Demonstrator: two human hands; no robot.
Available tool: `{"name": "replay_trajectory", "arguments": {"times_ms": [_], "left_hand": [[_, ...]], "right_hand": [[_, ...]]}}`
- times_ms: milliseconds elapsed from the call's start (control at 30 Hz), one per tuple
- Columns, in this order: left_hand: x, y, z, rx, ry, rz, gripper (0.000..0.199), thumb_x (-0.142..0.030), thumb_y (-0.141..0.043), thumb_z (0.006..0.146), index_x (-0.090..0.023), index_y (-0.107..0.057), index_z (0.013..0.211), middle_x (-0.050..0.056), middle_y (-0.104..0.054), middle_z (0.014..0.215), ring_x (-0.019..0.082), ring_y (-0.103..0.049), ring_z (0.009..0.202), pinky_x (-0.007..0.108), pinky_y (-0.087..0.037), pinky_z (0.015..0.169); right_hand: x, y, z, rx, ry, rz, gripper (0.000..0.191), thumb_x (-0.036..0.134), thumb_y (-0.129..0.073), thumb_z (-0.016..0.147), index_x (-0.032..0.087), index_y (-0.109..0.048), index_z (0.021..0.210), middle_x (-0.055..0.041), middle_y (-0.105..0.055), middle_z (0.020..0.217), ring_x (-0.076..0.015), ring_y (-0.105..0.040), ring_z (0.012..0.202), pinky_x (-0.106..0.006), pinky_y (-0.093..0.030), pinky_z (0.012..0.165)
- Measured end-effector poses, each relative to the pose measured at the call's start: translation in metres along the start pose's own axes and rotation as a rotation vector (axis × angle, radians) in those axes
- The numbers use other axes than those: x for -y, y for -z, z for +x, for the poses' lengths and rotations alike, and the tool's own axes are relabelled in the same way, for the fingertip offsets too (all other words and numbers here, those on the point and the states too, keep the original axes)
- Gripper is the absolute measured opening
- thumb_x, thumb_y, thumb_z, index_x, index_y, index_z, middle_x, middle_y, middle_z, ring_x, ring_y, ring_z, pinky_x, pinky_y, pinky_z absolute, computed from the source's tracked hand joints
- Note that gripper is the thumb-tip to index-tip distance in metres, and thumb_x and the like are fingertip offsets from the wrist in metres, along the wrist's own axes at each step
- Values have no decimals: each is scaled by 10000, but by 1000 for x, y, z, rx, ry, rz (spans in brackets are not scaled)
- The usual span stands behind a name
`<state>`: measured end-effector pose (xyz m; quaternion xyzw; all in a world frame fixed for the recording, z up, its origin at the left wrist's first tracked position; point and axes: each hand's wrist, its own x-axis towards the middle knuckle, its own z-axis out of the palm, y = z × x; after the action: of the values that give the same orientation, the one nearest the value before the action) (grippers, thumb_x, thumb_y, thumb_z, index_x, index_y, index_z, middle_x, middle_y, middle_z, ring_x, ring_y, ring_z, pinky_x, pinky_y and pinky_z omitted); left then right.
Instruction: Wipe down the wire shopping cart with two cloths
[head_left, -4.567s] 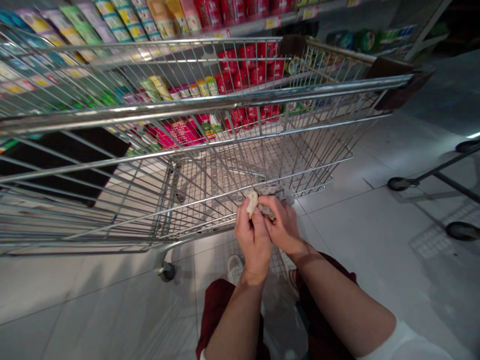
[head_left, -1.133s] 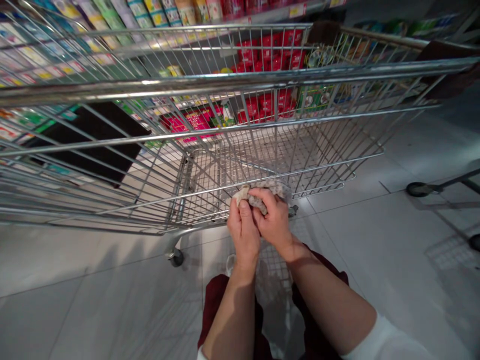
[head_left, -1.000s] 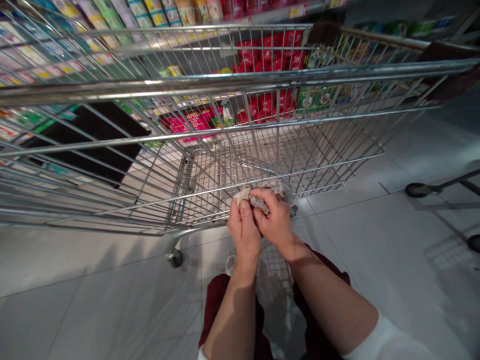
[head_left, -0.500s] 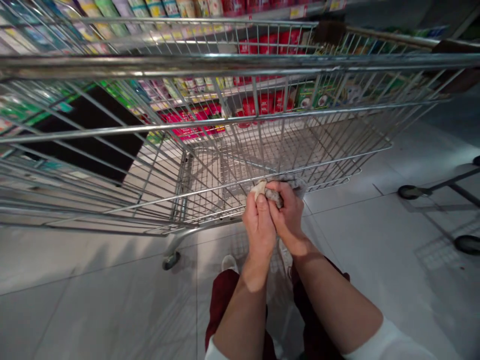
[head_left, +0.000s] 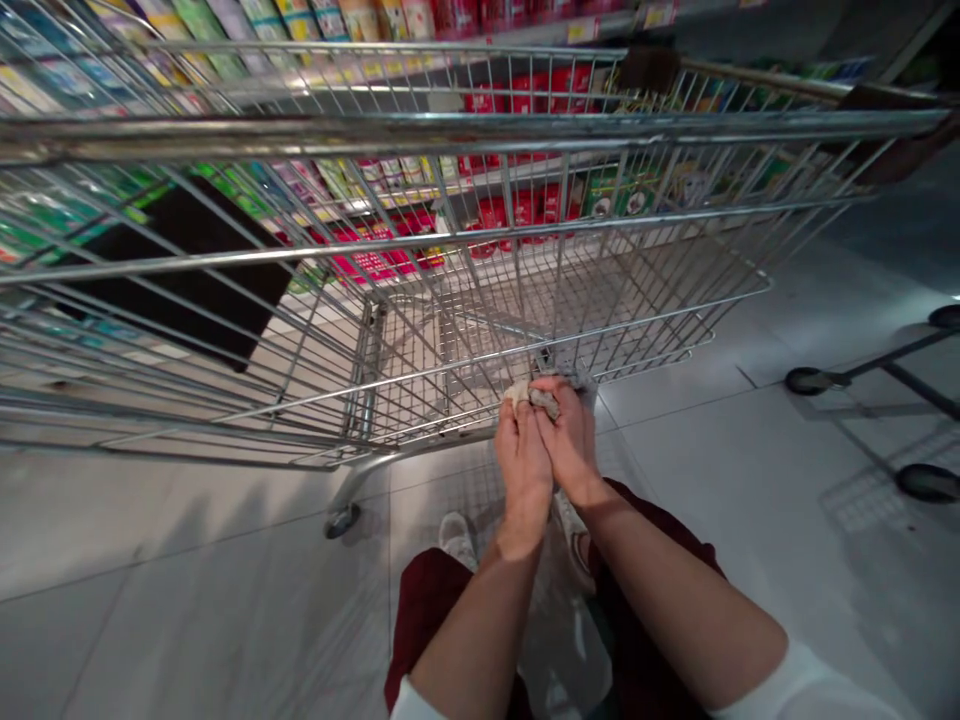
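Side by side and touching, my left hand (head_left: 523,445) and my right hand (head_left: 568,430) are both closed round a crumpled cloth (head_left: 543,402), pale cream on the left and stained grey on the right. More grey cloth shows beyond the right fingers. Both hands are low, by the near bottom edge of a metal wire shopping cart (head_left: 420,258). Parts of the fingers are hidden behind the cloth.
Behind the cart are store shelves (head_left: 517,35) with bottles and red packs. A black panel (head_left: 195,280) hangs at the cart's left. A cart wheel (head_left: 343,520) stands on the tiled floor, and another cart's wheels (head_left: 807,380) are at the right. My shoes are below my hands.
Both hands have moved slightly down with the cloth, and the fingers have shifted on it. My legs have spread a little. The view has shifted slightly.
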<state>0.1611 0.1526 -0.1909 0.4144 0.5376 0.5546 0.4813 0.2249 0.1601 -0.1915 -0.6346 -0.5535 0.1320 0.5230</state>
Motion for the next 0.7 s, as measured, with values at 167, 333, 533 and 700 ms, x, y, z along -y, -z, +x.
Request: {"name": "replay_trajectory", "arguments": {"times_ms": [167,333,533,700], "left_hand": [[-18,8,-12,-163,-61,-53,338,-480,-476,939,-172,-608,896,18,-629,793,127,-582,717,257,-483,699],[-21,22,-2,-355,-165,-86,314,-463,-507,931,-169,-617,935,21,-641,853,134,-595,786,262,-483,753],[-27,26,2,-173,-329,-45,351,-490,-479,946,-187,-630,1043,33,-654,871,144,-605,778,272,-489,736],[-23,27,6,-29,-249,66,385,-492,-485,939,-197,-621,1145,63,-674,987,175,-631,894,307,-495,819]], "right_hand": [[20,0,-4,-116,179,15,168,210,-533,805,242,-622,944,-10,-720,880,-175,-663,799,-302,-548,772],[33,-9,-3,-60,306,53,296,162,-512,827,248,-610,1093,-17,-730,1023,-174,-679,941,-306,-550,868],[35,-9,6,-54,377,94,347,177,-514,888,265,-552,1221,-8,-705,1141,-153,-659,1040,-281,-531,917],[24,-8,10,31,323,39,285,250,-532,901,252,-586,1180,-26,-714,1098,-181,-673,971,-297,-542,849]]}}
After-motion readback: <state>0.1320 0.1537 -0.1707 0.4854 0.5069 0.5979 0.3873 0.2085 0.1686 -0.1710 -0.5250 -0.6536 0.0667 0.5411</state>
